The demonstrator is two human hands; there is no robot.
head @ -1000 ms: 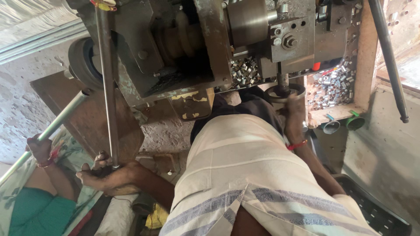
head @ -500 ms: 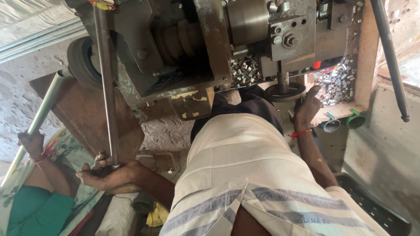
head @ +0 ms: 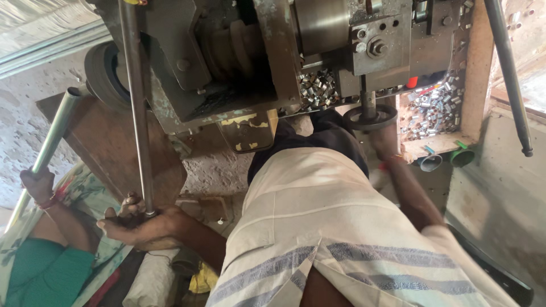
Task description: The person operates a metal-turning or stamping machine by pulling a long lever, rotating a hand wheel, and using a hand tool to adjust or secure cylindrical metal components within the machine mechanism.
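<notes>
A long dark steel lever rod (head: 135, 108) is held at its lower end by the left hand (head: 139, 226), whose fingers are curled around it low on the left of the scene. The rod rises steeply from that grip to the grey, worn metal machine (head: 239, 62) that fills the far side of the view.

The right hand (head: 384, 139) is reached forward to the small round black handwheel (head: 370, 117) under the machine's right part. It is seen just below and against the wheel, but how far the fingers are closed cannot be told — the hand is blurred and partly hidden.

To the right of the handwheel a wooden tray (head: 471, 85) is filled with small shiny metal sleeves (head: 429, 111), and a second heap of such pieces (head: 316, 90) lies under the machine's middle. A thin dark bar (head: 508, 74) slants down the far right edge.

In the near middle the person's own body is seen, wrapped in a pale cloth with blue-grey stripes (head: 324, 227).

At the left edge another person's hand (head: 37, 186) is closed around a long grey metal pipe (head: 46, 148) — that arm belongs to someone in a green garment (head: 42, 273).
</notes>
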